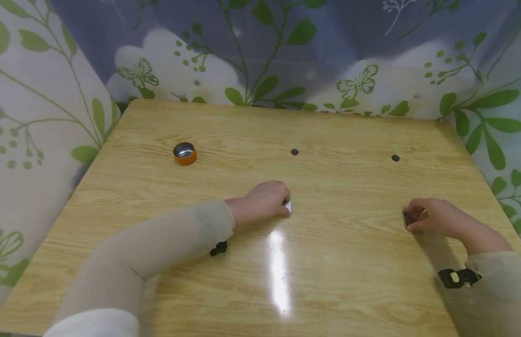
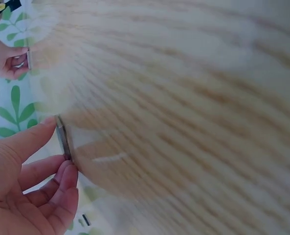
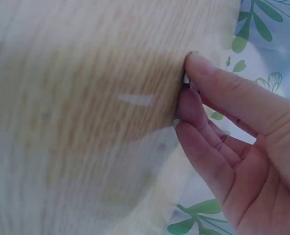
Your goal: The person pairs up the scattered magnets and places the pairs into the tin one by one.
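My left hand (image 1: 262,201) pinches a small thin flat piece (image 1: 288,207) between thumb and fingers near the middle of the wooden table. It looks whitish in the head view; the left wrist view shows it as a thin metallic edge (image 2: 62,137). At the right side, my right hand (image 1: 441,217) grips a similar thin piece (image 1: 406,220), dark-faced with a light rim. Fingers mostly cover that piece (image 3: 187,78) in the right wrist view. Whether either piece touches the tabletop I cannot tell. Beyond the hands lie two small dark discs, a middle disc (image 1: 294,152) and a right disc (image 1: 395,158).
A small orange bowl (image 1: 185,158) with a shiny metal inside stands at the back left of the wooden table (image 1: 349,281). Leaf-patterned cloth (image 1: 285,56) rises behind the table's far edge and along its sides. A bright reflection crosses the front middle.
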`<state>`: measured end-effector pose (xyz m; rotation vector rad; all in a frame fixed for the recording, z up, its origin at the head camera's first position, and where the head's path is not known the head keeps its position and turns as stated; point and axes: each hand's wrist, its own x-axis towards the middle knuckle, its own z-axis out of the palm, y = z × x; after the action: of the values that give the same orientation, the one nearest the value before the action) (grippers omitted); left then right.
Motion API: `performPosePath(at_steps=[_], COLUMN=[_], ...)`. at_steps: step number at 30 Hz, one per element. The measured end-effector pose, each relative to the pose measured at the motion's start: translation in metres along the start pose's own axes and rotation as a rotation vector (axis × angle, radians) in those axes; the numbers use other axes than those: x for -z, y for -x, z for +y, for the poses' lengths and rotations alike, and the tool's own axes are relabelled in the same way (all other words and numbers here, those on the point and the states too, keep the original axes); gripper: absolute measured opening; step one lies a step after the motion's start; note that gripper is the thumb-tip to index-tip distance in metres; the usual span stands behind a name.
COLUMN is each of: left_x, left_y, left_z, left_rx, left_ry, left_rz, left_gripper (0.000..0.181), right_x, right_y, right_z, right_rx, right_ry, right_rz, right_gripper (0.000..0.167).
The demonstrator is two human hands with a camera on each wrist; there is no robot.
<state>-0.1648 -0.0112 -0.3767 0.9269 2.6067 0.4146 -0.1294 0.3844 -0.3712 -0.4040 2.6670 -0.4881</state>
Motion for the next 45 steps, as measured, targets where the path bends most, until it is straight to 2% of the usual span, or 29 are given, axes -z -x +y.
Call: performPosePath(at_steps=[6, 19, 33, 45], left_x=[0.004, 0.002, -0.002, -0.004], left_y=[0.003, -0.005, -0.011, -0.013], left_z=[0.001, 0.015, 0.022, 0.024], left_rx=[-0.008, -0.016, -0.005, -0.011], left_ry=[0.027, 0.009, 0.005, -0.004], left_rz=[-0.004, -0.013, -0.027, -0.024], left_gripper=[0.015, 0.018, 0.018, 0.019], right_x=[0.001, -0.006, -0.008, -0.009], right_y=[-0.001, 0.001, 0.001, -0.002], right_z=[0.002, 0.01, -0.002, -0.014], right_rx=[0.007, 0.025, 0.057, 0.113], right_ry=[-0.008, -0.028, -0.057, -0.023], right_rz=[0.015, 0.036, 0.037, 0.049], right_gripper=[0.035, 0.033, 0.032, 0.03])
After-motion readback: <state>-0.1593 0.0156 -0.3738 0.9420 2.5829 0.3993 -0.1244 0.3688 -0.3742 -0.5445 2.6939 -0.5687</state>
